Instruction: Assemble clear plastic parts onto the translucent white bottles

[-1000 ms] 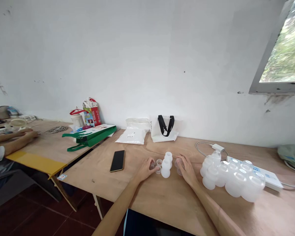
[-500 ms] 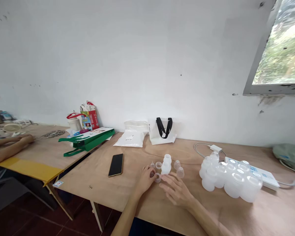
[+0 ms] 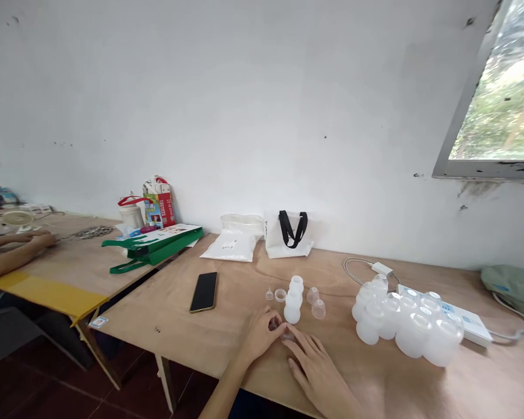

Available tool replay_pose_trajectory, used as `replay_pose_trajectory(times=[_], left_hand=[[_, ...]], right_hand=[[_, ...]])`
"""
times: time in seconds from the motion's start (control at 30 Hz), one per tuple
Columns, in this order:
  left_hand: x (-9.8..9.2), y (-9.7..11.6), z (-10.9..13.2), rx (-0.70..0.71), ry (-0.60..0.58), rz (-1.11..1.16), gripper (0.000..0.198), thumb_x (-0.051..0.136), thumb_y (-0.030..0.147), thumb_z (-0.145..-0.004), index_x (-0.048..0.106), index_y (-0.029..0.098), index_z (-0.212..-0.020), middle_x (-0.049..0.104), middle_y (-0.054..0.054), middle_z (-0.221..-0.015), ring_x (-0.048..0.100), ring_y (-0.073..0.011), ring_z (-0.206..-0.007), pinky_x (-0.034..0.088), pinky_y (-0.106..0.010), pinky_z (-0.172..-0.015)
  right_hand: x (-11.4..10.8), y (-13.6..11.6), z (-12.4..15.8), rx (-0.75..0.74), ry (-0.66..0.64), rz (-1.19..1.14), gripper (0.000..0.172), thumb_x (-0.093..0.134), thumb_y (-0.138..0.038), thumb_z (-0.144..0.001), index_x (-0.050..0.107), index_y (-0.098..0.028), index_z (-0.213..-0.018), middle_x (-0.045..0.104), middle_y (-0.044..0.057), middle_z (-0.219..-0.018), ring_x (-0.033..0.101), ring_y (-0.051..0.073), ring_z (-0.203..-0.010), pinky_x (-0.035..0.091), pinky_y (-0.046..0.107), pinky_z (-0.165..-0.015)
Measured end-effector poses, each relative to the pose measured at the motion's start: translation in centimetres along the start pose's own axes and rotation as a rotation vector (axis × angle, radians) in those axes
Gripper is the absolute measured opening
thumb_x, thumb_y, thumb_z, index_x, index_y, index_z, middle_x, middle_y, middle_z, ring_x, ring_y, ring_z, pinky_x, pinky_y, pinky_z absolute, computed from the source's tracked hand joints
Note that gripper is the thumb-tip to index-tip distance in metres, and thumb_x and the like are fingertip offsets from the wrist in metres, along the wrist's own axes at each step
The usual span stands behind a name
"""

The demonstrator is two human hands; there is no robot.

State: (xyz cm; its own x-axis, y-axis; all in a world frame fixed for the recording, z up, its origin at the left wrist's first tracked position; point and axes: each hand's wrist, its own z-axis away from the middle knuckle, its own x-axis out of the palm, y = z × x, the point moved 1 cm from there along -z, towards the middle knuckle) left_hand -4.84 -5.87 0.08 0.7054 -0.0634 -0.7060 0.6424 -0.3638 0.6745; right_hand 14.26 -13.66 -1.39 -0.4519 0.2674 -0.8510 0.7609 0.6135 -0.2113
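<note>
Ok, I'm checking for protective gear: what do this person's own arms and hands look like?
No sleeves are in view, and both arms are bare up to the frame's edge. The left hand and right hand wear no gloves. No watch, ring or bracelet shows, and nothing is taped or marked on them.

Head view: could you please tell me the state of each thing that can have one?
left hand, pinching a small clear piece
right hand, open, fingertips at that piece
phone, flat, screen dark
white bottles, upright
white tote bag, upright against wall
</note>
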Motion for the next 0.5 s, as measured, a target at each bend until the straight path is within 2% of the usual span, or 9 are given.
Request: replay_pose_trajectory(times=[0.1,0.23,0.33,0.4,0.5], left_hand=[[-0.4,0.4,0.1,0.005,-0.054,0.047,0.028,0.063,0.047,-0.093,0.072,0.022,-0.085,0.069,-0.002,-0.085,0.061,-0.0192,-0.080,0.045,-0.030,-0.073],[-1.2,0.9,0.3,0.037,-0.133,0.206,0.038,0.056,0.056,-0.097,0.072,0.021,-0.097,0.071,-0.001,-0.087,0.061,-0.0175,-0.079,0.045,-0.028,-0.071],[-1.9,0.8,0.4,0.045,-0.220,0.290,0.037,0.061,0.057,-0.094,0.071,0.023,-0.106,0.072,-0.001,-0.094,0.063,-0.0183,-0.085,0.047,-0.028,-0.076],[-2.3,0.4,0.4,0.051,-0.304,0.312,0.036,0.070,0.053,-0.088,0.070,0.026,-0.111,0.072,-0.001,-0.101,0.064,-0.0197,-0.092,0.049,-0.029,-0.083],[-2.7,-0.5,0.3,0.054,-0.354,0.317,0.036,0.079,0.044,-0.079,0.072,0.026,-0.110,0.072,-0.002,-0.106,0.063,-0.0220,-0.102,0.050,-0.031,-0.093]], right_hand=[[0.1,0.1,-0.1,0.019,0.010,-0.028,0.048,0.057,-0.024,-0.098,0.056,-0.037,-0.145,0.058,0.001,-0.154,0.065,0.026,-0.129,0.056,0.041,-0.106],[0.4,0.2,-0.1,0.040,0.046,-0.084,0.068,0.057,-0.021,-0.095,0.036,-0.037,-0.158,0.062,0.004,-0.150,0.065,0.028,-0.131,0.058,0.045,-0.106],[0.7,0.3,0.0,0.040,0.082,-0.103,0.076,0.057,-0.022,-0.093,0.026,-0.040,-0.160,0.061,0.004,-0.151,0.066,0.030,-0.129,0.060,0.047,-0.103],[1.1,0.4,0.1,0.063,0.101,-0.101,0.073,0.057,-0.022,-0.092,0.031,-0.040,-0.158,0.060,0.003,-0.152,0.067,0.031,-0.128,0.061,0.048,-0.101],[1.6,0.5,-0.2,0.108,0.126,-0.086,0.052,0.056,-0.022,-0.091,0.050,-0.037,-0.141,0.064,0.004,-0.146,0.068,0.034,-0.125,0.061,0.052,-0.100]])
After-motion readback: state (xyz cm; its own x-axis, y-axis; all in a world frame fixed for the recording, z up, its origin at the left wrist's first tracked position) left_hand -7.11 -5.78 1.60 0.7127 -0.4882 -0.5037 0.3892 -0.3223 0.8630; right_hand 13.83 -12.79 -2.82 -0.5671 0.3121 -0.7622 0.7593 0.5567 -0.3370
